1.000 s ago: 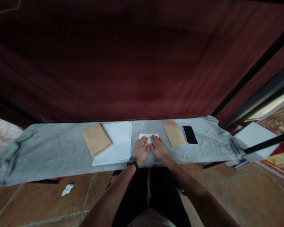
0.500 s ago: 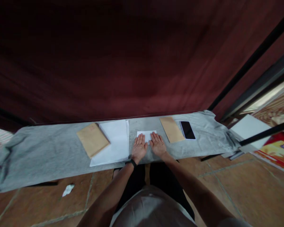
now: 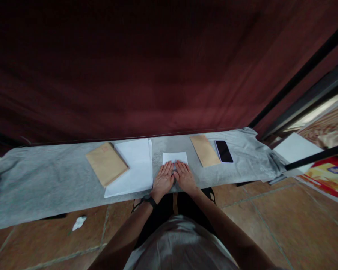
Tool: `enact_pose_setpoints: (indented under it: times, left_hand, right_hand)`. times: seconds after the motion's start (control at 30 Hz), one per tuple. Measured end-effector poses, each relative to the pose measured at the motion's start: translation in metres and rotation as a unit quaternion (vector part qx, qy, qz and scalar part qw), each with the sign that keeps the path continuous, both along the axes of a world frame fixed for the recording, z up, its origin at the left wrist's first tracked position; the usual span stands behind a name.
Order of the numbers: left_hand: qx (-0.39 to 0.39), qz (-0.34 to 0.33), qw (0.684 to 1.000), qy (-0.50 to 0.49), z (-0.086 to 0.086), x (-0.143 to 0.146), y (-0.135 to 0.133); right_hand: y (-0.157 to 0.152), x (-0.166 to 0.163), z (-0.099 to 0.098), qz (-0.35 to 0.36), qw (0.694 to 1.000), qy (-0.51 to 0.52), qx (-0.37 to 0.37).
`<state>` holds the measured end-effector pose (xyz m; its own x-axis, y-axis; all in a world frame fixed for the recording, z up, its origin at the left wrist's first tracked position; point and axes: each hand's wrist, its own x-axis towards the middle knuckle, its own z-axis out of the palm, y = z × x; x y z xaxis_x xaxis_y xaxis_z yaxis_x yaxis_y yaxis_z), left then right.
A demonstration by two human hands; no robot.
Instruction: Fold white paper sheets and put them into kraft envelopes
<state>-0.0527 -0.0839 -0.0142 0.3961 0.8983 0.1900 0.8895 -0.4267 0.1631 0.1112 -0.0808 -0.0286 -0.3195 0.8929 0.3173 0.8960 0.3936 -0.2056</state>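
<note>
A small white piece of paper, apparently folded, lies on the grey cloth in front of me. My left hand rests flat on its near left part, fingers stretched out. Beside it, my right hand lies flat on the near right part, also with straight fingers. The two hands almost meet at the fingertips and thumbs, and they cover the paper's near edge. To the right is a single brown envelope. Larger white sheets lie to the left, partly under a stack of brown envelopes.
A phone with a dark screen lies right of the single envelope. Grey cloth covers the long narrow table. A dark red curtain-like surface rises behind it. Black bars stand at the right. A white scrap lies on the tiled floor.
Both hands have slid towards me and closer together on the small paper, baring more of its far part. The view has shifted slightly.
</note>
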Motion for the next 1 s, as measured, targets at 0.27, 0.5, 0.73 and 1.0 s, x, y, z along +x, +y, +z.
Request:
enact_pose_setpoints:
  times: [0.27,0.5,0.73,1.0]
  left_hand:
    - [0.0,0.054,0.999,0.008,-0.007,-0.002,-0.013]
    - [-0.033,0.033,0.999,0.01,0.003,0.022,0.007]
    - [-0.033,0.03,0.999,0.001,0.003,0.021,0.023]
    - [0.0,0.033,0.999,-0.041,-0.006,0.018,0.018]
  right_hand:
    - [-0.024,0.023,-0.008,-0.035,0.999,-0.001,0.036]
    - [-0.03,0.026,-0.009,-0.043,0.999,0.0,0.021]
    - [0.01,0.027,0.009,-0.043,0.998,0.028,-0.038]
    - [0.105,0.021,0.045,-0.019,0.988,-0.027,-0.153]
